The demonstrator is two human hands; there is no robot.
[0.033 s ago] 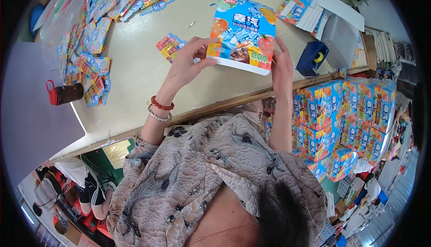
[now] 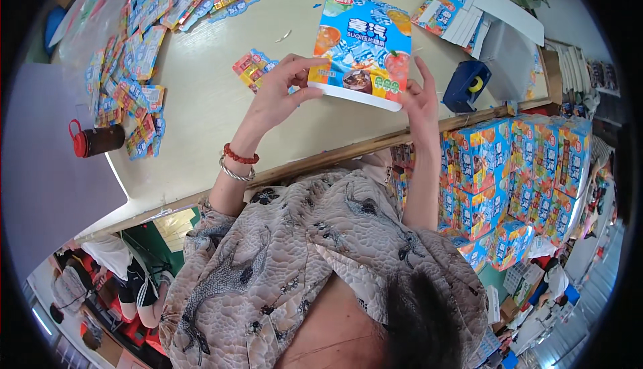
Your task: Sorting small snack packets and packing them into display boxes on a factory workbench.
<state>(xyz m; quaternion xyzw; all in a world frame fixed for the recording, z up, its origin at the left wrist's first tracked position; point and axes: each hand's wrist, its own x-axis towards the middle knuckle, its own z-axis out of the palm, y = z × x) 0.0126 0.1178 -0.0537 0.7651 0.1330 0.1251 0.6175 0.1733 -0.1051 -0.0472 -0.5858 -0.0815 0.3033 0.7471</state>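
A bright blue and orange printed carton, with fruit and drink pictures and a white lower edge, is held tilted above the table. My left hand pinches its lower left side between thumb and fingers. At the lower right corner, my right hand has its thumb and curled fingers against the carton, while the index finger points up, apart from the side. Beneath and left of the carton, a few colourful candy packs lie near my left hand. The carton's back is hidden.
Heaps of candy packs cover the table's left and far side. A red-lidded bottle stands at left. To the right are a blue tape dispenser and folded cartons. Stacked filled boxes stand beside me, below the wooden table edge.
My right hand has shifted slightly rightward, its index finger now lifted away from the carton's right side. The carton and my left hand are almost unmoved.
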